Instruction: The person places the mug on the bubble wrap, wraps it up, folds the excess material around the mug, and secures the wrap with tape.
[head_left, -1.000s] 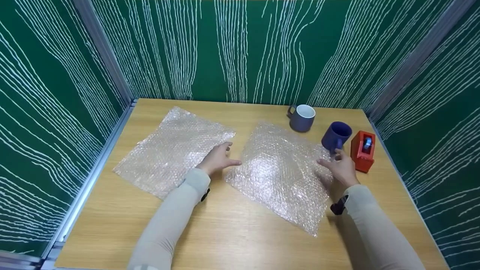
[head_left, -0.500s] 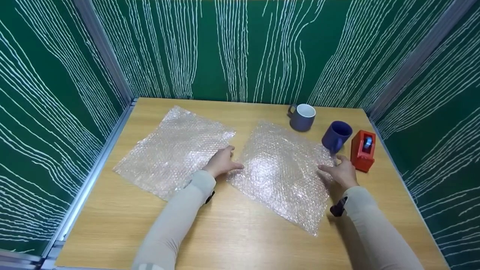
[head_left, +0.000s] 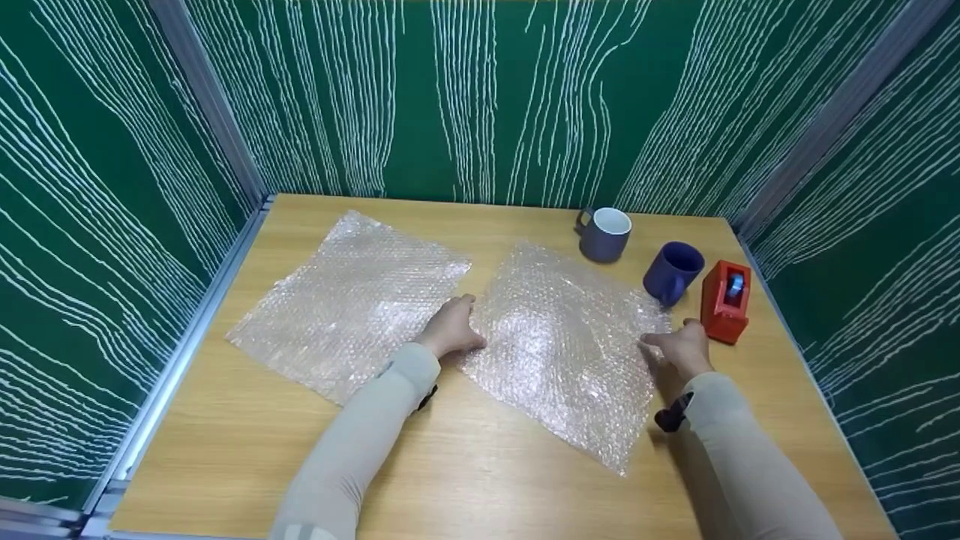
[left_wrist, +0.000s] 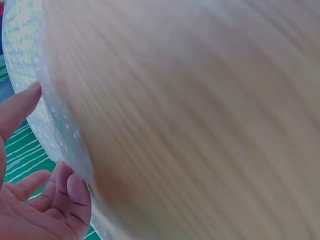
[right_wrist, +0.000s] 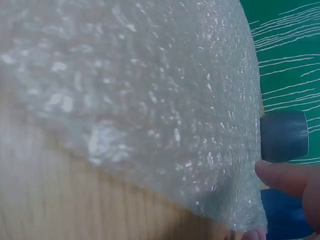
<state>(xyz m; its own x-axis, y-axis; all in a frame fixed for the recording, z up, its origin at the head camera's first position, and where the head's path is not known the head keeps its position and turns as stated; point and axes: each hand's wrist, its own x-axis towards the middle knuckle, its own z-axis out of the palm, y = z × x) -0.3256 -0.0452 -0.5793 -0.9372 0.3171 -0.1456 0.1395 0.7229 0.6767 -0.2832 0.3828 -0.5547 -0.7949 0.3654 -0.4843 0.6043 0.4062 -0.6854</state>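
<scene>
Tabletop [head_left: 480, 487]; bubble wrap [head_left: 559, 349]; both hands [head_left: 452, 328] [head_left: 684, 350], head view only

The pale wooden tabletop [head_left: 495, 480] bears two clear bubble-wrap sheets [head_left: 555, 352], a grey mug [head_left: 603, 241], dark-blue mug [head_left: 666, 276] and red tape dispenser [head_left: 724, 315].

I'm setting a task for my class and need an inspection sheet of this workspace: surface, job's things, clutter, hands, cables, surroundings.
Surface: light wood-grain tabletop.
Job's things: clear, four-sided bubble-wrap sheet, spread out; second clear bubble-wrap sheet to its left.
Clutter: at the right, grey mug with white interior, dark blue mug and boxy red tape dispenser, all upright.
Hands: left hand at the first sheet's left edge; right hand by its right corner; whether the fingers pinch the wrap cannot be told.
Cables: nothing seen.
Surroundings: green panels with white wavy lines; grey metal posts at the corners.
</scene>
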